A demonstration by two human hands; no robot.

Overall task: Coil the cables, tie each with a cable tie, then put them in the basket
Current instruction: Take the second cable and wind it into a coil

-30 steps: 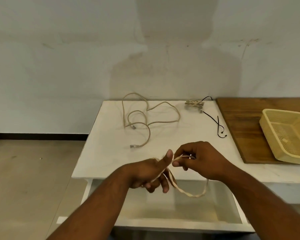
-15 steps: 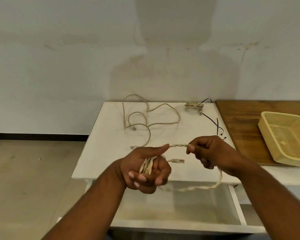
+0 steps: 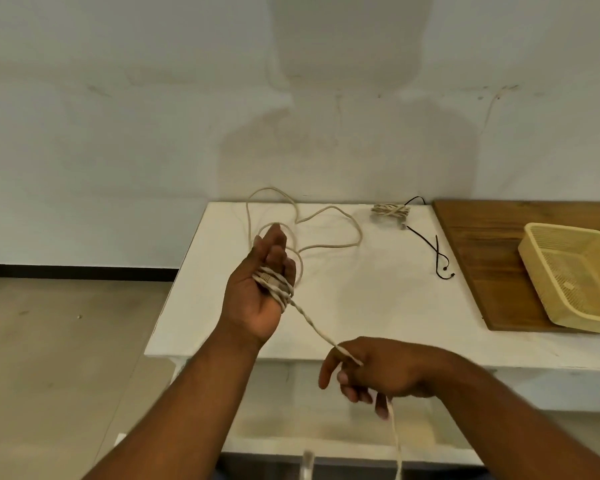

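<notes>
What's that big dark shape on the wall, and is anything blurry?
Head view: the shape on the wall is the person's own shadow, so light likely comes from behind. Head view: the right hand and the cable it pinches look slightly smeared, the left hand sharper; no glare on the table.

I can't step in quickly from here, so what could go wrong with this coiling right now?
1. The cable is wrapped round the left hand, whose fingers are partly straight; wraps could slide off.
2. Its tail hangs below the right hand over the open drawer and might snag.
3. The black ties lie far across the table; reaching could loosen the coil.
</notes>
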